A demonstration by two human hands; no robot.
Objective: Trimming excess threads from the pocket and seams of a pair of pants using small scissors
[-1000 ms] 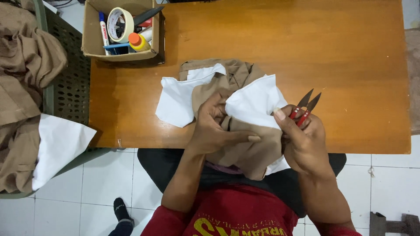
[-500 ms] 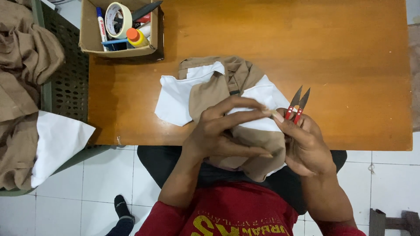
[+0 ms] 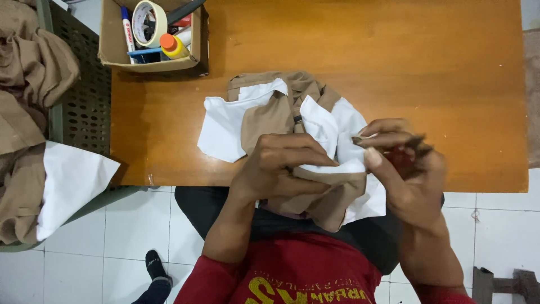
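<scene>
gripping garment [image 3: 281, 118] fold: left hand [image 3: 275, 169], right hand [image 3: 402, 169] beside.

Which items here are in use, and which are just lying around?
In use:
- garment, tan with white lining, pinched by left hand
- snips, red-handled, in right hand; blurred
- table under the garment

Lying about:
- cardboard box with tape roll, marker, orange-capped bottle
- tan and white clothes piled on the left
</scene>
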